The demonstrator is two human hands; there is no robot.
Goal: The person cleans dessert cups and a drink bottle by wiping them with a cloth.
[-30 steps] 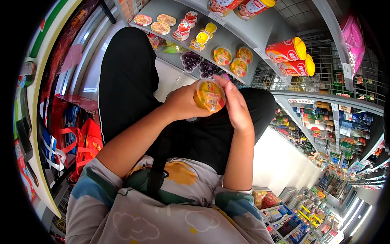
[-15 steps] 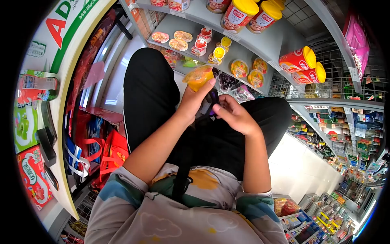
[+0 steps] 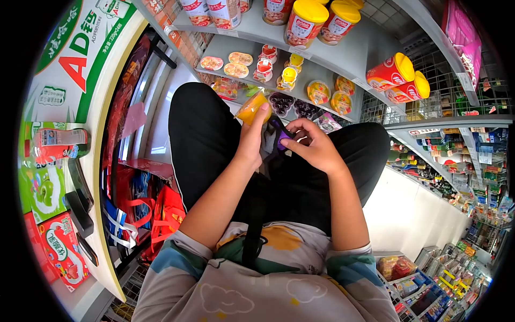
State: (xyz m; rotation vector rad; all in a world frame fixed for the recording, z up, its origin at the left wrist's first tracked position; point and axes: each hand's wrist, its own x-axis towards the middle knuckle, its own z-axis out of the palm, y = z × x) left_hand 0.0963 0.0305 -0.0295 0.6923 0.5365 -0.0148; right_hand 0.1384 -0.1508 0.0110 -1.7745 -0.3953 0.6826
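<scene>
My left hand is closed around a yellow-orange fruit cup, which is tilted above my lap. To its right, my right hand pinches a small dark item with a purple part; its kind is not clear. The two hands are close together between my knees. Behind them on the lower shelf are dark purple packs, and similar round fruit cups stand farther right.
Cans with yellow lids stand on the upper shelf; two more red cans are at right. To the left are a counter with a bottle and red bags. More stocked shelves line the right.
The view has shifted slightly, so the counter and shelves appear displaced. The fruit cup in my left hand has turned and tilted. My right hand still pinches the purple-and-dark item.
</scene>
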